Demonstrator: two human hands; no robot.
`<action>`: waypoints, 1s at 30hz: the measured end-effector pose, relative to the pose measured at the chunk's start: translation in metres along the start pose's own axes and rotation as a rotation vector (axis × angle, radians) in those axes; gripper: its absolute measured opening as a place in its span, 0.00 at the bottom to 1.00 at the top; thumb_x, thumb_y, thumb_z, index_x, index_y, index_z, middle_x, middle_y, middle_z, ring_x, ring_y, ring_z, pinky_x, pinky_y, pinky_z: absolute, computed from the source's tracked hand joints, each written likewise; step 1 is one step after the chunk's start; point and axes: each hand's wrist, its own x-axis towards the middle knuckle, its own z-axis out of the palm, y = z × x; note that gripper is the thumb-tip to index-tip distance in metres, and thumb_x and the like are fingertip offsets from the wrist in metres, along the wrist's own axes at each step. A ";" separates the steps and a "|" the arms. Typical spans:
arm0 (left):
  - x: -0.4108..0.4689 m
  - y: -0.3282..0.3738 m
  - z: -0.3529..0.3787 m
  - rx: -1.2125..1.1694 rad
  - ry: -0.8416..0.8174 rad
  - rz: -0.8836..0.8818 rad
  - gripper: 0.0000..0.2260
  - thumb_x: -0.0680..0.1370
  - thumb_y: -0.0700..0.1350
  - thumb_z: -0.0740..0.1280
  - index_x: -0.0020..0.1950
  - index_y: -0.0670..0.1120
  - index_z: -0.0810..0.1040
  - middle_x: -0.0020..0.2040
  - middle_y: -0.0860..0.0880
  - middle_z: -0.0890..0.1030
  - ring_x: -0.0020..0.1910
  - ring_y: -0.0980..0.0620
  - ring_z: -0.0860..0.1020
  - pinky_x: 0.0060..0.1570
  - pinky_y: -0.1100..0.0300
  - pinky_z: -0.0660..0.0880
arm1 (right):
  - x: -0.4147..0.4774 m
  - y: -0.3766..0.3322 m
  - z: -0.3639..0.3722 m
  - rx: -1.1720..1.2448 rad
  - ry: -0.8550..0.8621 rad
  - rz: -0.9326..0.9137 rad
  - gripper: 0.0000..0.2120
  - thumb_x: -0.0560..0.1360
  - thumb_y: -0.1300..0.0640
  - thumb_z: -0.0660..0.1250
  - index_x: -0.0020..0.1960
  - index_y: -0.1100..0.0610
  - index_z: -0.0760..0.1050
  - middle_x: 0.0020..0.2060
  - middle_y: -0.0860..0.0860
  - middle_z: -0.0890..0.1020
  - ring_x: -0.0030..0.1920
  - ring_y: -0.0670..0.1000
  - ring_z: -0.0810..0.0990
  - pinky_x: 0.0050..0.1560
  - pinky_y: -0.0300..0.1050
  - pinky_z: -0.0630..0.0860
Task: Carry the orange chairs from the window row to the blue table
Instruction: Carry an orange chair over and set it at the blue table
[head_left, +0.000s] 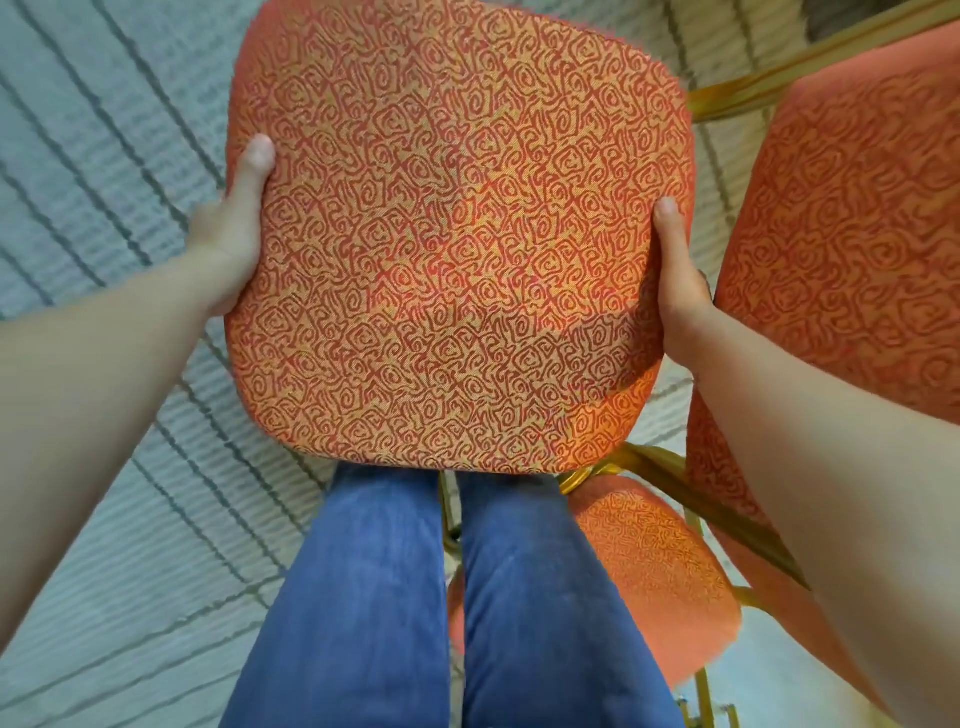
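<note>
**Ana:** What are you seeing on the head camera?

**Me:** I am looking down at an orange chair (457, 249). Its big padded back is filling the middle of my view. Red swirls are running all over it.

**Ana:** What are the 2 hands doing?

**Me:** The left hand (234, 239) is gripping the left edge of the padded back. Its thumb (258, 161) is lying flat on the front. The other fingers are going round behind, so I am not seeing them. The right hand (680, 296) is gripping the right edge the same way, with its thumb flat on the front and its fingers hidden behind.

**Ana:** Where is the rest of the chair?

**Me:** An orange seat (649, 571) is showing near me, low and to the right, under the padded back. A gold frame (670, 483) is running across just above it. I am not able to tell if the chair's feet are touching the floor.

**Ana:** What is sitting around it?

**Me:** A 2nd orange chair (852, 234) is standing on the right, just beside the right hand. I am not able to tell if they are touching. The person's 2 legs in blue jeans (363, 597) are standing right at the near edge of the padded back. A grey-blue carpet (104, 156) with thin dark lines is lying under everything.
</note>
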 end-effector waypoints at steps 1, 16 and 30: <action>-0.007 0.006 -0.009 0.008 0.006 0.007 0.40 0.70 0.75 0.57 0.69 0.46 0.72 0.60 0.50 0.75 0.59 0.52 0.74 0.56 0.59 0.68 | -0.010 -0.005 -0.001 -0.005 -0.003 -0.006 0.61 0.45 0.16 0.65 0.70 0.52 0.74 0.60 0.49 0.82 0.59 0.52 0.80 0.69 0.54 0.71; -0.175 0.062 -0.164 -0.185 0.083 0.179 0.42 0.71 0.73 0.57 0.67 0.40 0.74 0.64 0.37 0.76 0.61 0.40 0.76 0.54 0.56 0.68 | -0.206 -0.116 -0.048 -0.103 -0.139 -0.341 0.46 0.68 0.24 0.62 0.74 0.55 0.69 0.68 0.54 0.76 0.66 0.56 0.74 0.70 0.50 0.67; -0.196 0.079 -0.221 -0.345 0.057 0.164 0.50 0.61 0.80 0.58 0.68 0.43 0.74 0.60 0.39 0.79 0.55 0.40 0.79 0.60 0.49 0.74 | -0.189 -0.184 -0.035 -0.197 -0.292 -0.353 0.62 0.44 0.14 0.64 0.71 0.46 0.73 0.64 0.53 0.80 0.63 0.58 0.77 0.72 0.59 0.66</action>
